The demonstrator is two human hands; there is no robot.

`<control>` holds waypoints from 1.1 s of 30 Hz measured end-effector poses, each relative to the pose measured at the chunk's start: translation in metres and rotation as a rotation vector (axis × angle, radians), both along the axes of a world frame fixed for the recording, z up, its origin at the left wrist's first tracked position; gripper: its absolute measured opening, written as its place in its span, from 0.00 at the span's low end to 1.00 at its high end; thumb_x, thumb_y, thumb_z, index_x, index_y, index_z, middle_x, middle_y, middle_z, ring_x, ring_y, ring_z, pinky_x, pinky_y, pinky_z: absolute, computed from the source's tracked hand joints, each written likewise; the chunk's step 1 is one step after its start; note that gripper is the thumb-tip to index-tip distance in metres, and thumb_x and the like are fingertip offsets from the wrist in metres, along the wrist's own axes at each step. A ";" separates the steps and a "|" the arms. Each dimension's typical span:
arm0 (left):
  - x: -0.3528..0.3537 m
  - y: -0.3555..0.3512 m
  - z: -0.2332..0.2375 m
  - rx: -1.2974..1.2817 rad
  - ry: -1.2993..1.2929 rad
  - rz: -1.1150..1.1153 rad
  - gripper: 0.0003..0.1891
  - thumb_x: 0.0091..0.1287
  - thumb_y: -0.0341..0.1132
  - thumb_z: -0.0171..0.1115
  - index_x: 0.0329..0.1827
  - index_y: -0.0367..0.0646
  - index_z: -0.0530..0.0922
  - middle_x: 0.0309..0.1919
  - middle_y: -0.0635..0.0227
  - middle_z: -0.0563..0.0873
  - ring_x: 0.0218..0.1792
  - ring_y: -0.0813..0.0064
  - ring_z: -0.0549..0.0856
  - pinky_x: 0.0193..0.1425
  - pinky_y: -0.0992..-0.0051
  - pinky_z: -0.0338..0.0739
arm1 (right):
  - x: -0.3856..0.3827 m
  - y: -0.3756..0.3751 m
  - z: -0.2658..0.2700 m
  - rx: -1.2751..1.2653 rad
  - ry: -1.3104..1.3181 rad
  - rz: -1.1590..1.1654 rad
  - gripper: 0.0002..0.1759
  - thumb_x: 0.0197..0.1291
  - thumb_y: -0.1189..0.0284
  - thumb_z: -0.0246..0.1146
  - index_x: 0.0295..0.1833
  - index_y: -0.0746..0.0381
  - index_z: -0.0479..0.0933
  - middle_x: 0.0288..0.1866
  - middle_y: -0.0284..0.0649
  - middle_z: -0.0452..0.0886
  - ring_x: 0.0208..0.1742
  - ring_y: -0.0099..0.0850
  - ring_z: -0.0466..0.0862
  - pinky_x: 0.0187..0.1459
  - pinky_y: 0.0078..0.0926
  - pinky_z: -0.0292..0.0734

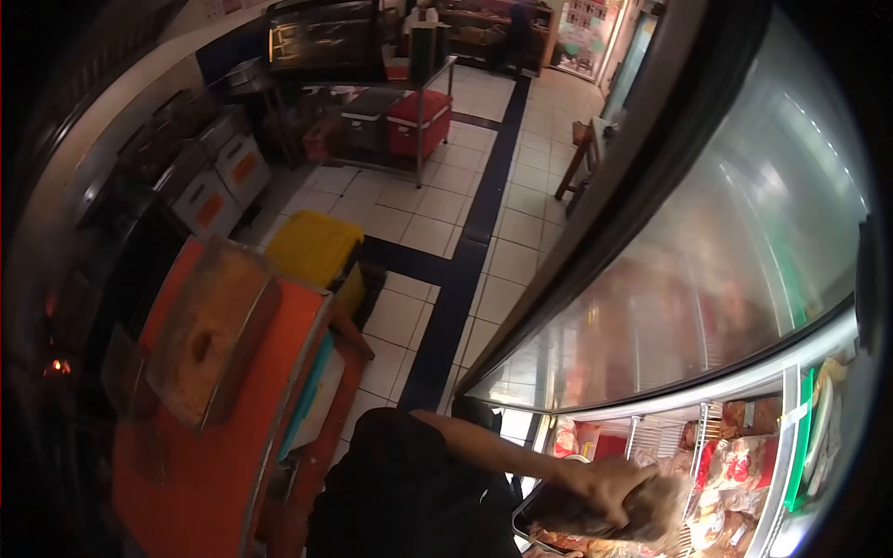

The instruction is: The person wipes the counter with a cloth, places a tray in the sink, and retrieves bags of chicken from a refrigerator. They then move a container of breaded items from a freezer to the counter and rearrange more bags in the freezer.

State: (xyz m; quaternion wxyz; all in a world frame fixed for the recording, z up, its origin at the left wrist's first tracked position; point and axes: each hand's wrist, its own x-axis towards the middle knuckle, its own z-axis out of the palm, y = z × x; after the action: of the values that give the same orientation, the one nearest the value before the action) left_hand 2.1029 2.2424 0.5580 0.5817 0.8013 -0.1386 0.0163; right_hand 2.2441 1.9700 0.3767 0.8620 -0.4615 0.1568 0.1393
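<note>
In the head view, the left hand is extended into the fridge. A blurred brown item is grasped in its curled fingers, over a dark tray at the fridge's near left corner. Packs are stored nearer its right edge. The right hand's finger state cannot be determined. A tub is seated near the orange table's far edge.

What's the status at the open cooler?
Left hand gripping blurred brownish item at dark tray; right hand not in view. Glass door swung open, nothing visibly blocking the reach.
</note>
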 end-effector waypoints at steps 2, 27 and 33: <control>-0.007 -0.030 -0.034 0.105 0.060 0.010 0.46 0.35 0.44 0.71 0.58 0.32 0.60 0.33 0.49 0.79 0.38 0.51 0.81 0.41 0.60 0.73 | -0.009 0.008 -0.004 0.009 0.013 0.052 0.29 0.65 0.49 0.47 0.60 0.61 0.67 0.54 0.40 0.75 0.54 0.35 0.76 0.54 0.34 0.73; 0.480 -0.776 -0.250 0.598 -0.050 -0.224 0.40 0.48 0.53 0.71 0.61 0.41 0.66 0.44 0.55 0.80 0.46 0.57 0.80 0.48 0.64 0.74 | 0.263 -0.651 -0.233 0.286 0.124 -0.703 0.26 0.68 0.57 0.44 0.61 0.65 0.66 0.56 0.42 0.74 0.56 0.35 0.75 0.58 0.32 0.70; 0.594 -0.763 -0.235 0.249 -0.024 -0.010 0.18 0.56 0.41 0.67 0.45 0.40 0.79 0.31 0.61 0.82 0.35 0.63 0.83 0.40 0.71 0.76 | 0.275 -0.636 -0.218 0.359 0.064 -0.712 0.29 0.68 0.55 0.43 0.63 0.66 0.64 0.60 0.47 0.71 0.56 0.38 0.75 0.57 0.36 0.72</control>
State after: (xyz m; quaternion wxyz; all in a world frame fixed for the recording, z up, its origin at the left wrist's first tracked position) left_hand 2.6967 1.4796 0.3234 0.4760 0.8665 -0.1506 0.0057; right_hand 2.5191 1.3341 0.1591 0.9181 -0.2156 0.3068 -0.1286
